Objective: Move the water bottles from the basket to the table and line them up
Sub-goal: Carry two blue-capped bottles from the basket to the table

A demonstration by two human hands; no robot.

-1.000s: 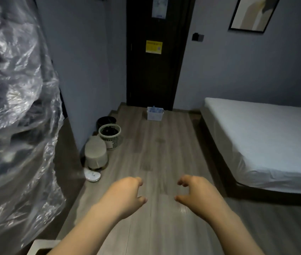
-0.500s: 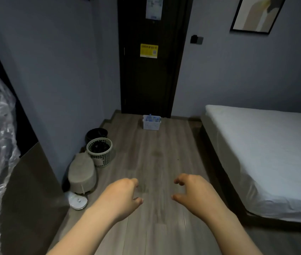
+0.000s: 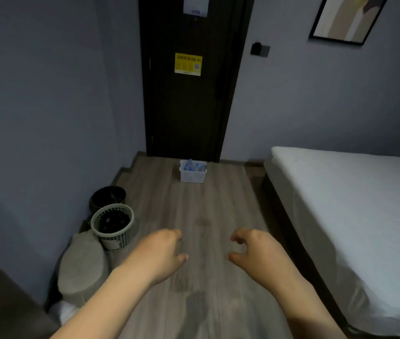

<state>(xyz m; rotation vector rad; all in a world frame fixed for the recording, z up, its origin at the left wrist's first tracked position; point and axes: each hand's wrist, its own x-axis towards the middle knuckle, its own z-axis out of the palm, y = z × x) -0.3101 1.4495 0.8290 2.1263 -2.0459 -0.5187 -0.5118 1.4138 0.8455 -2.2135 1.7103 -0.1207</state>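
A small white basket [image 3: 192, 176] stands on the wooden floor in front of the dark door, far ahead of me. Several clear water bottles [image 3: 193, 166] with blue caps stick up out of it. My left hand [image 3: 161, 255] and my right hand [image 3: 255, 252] hover side by side over the floor in the foreground, well short of the basket. Their fingers hang loosely curled and hold nothing. No table is in view.
A bed with a white sheet [image 3: 355, 216] fills the right side. Along the left wall sit a black bin [image 3: 108, 196], a pale mesh bin [image 3: 113, 225] and a grey rounded object [image 3: 82, 265]. The dark door [image 3: 189, 94] is shut. A floor strip runs between them.
The view has advanced down the room and turned right. The plastic-wrapped bulk on the left has left the frame. The basket looks nearer. Both hands keep the same loose pose.
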